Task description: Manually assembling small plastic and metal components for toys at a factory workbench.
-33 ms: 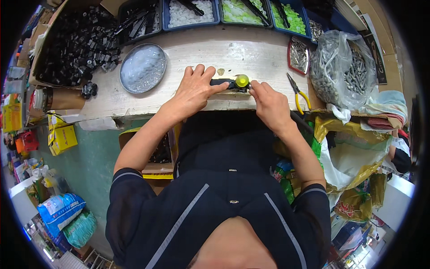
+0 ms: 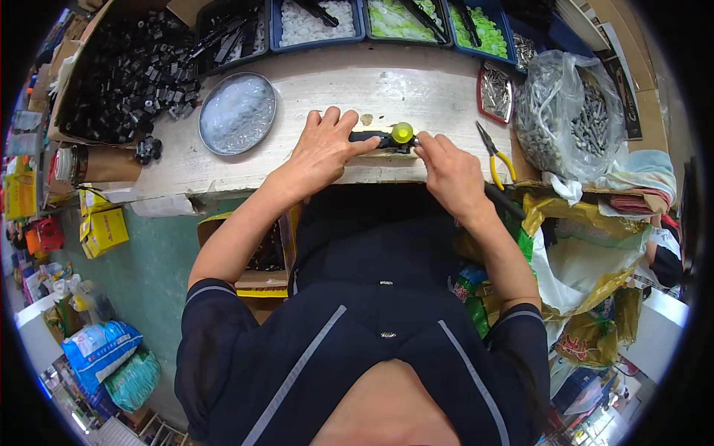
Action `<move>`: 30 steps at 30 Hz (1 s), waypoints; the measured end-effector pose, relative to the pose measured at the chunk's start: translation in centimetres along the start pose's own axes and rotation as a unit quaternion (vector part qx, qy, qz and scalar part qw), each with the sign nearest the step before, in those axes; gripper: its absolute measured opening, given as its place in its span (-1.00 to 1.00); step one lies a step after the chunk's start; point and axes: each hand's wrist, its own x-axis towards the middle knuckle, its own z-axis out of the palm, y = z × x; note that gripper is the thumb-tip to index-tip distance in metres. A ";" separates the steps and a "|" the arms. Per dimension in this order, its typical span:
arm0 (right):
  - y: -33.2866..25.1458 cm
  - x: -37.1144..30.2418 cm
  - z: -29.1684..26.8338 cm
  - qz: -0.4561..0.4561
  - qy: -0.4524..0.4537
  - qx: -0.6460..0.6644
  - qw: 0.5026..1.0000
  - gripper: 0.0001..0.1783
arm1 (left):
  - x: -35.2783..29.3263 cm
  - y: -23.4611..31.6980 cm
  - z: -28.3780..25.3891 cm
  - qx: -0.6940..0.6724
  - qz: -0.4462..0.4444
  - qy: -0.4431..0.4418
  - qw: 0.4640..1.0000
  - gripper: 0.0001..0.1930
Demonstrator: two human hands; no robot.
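Note:
At the front edge of the worktable, a small black part [image 2: 367, 137] with a round yellow-green translucent piece [image 2: 401, 133] on it lies between my hands. My left hand [image 2: 326, 149] presses down on its left end, thumb stretched along it and fingers resting on the tabletop. At the right end, my right hand [image 2: 451, 169] has thumb and forefinger pinched beside the yellow-green piece. Something small and shiny shows at those fingertips, too small to name. Pliers with yellow handles [image 2: 497, 157] lie to the right of my right hand.
A plastic-covered round dish [image 2: 238, 111] sits left, near a box of black parts [image 2: 126, 82]. Bins of white pieces [image 2: 316, 26] and green pieces [image 2: 482, 33] line the back. At right are a red tray of metal pins [image 2: 496, 93] and a bag of metal parts [image 2: 569, 115].
My right hand has shifted very slightly right and toward me. My left hand and the black part look the same.

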 end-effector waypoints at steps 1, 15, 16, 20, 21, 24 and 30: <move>-0.4 0.2 -0.7 -0.001 -0.001 0.000 1.000 -0.82 | 0.0 0.0 -0.1 -0.001 -0.001 0.000 1.000 -0.44; -0.2 -0.2 1.2 -0.013 0.027 -0.043 0.999 -0.86 | 0.5 0.1 -0.1 -0.046 -0.013 -0.003 0.999 -0.46; -0.2 -0.1 0.9 -0.022 0.014 -0.047 0.999 -0.86 | 0.2 0.2 0.1 -0.054 -0.006 0.004 0.999 -0.46; 0.8 0.0 0.3 -0.020 -0.038 -0.044 0.998 -0.82 | 0.3 0.0 -0.1 -0.050 -0.016 0.000 0.999 -0.49; 1.2 -0.1 0.2 -0.004 -0.074 -0.042 0.996 -0.80 | 0.4 0.0 -0.2 -0.050 -0.018 0.001 0.999 -0.49; 1.3 0.1 -0.2 -0.001 -0.030 0.040 0.999 -0.76 | 0.5 0.0 -0.2 -0.039 -0.024 -0.015 0.999 -0.49; 0.2 -0.9 0.2 -0.014 -0.025 -0.055 0.998 -0.82 | 0.4 0.1 0.0 -0.046 -0.009 0.009 0.999 -0.51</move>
